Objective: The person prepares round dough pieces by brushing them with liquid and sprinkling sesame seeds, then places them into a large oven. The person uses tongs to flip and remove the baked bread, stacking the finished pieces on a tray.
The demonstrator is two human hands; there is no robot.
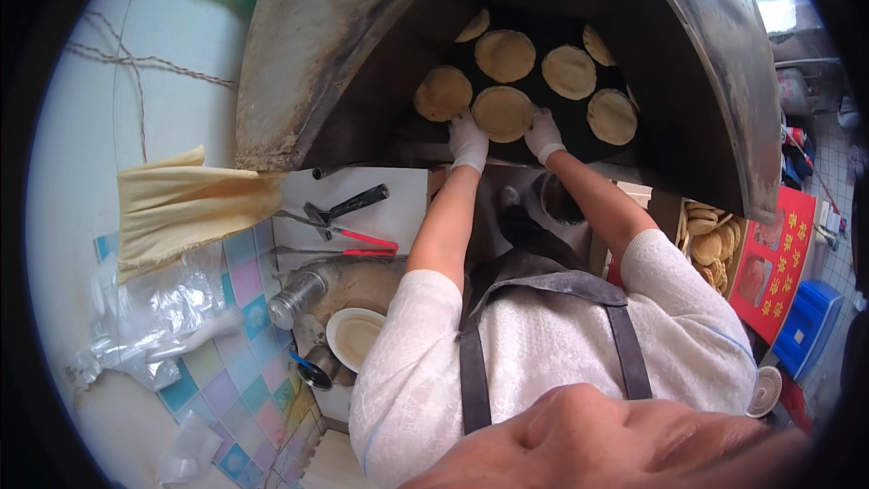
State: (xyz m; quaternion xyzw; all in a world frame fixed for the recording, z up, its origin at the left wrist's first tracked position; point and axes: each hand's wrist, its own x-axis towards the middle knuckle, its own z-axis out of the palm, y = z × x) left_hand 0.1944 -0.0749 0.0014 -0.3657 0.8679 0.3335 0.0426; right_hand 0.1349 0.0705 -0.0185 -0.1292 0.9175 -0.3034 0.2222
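Several round flatbreads lie on a dark baking surface (543, 81) inside a metal hood. My left hand (468, 141), in a white glove, reaches in at the front, its fingers at the lower edge of a browned flatbread (443, 93) and beside a paler flatbread (502, 113). My right hand (544, 134), also gloved, has its fingers at the right edge of that paler flatbread. Whether either hand grips the dough cannot be made out. Behind lie another flatbread (505, 56) and one to its right (569, 73); a further flatbread (612, 117) is right of my right hand.
The metal hood (719, 81) arches around my hands. At left are a yellow cloth (197, 210), a black-handled scraper (349, 207), red-handled tongs (370, 244), a metal shaker (299, 299) and a white plate (356, 338). Baked breads (709, 244) fill a box at right, beside a red sign (774, 261).
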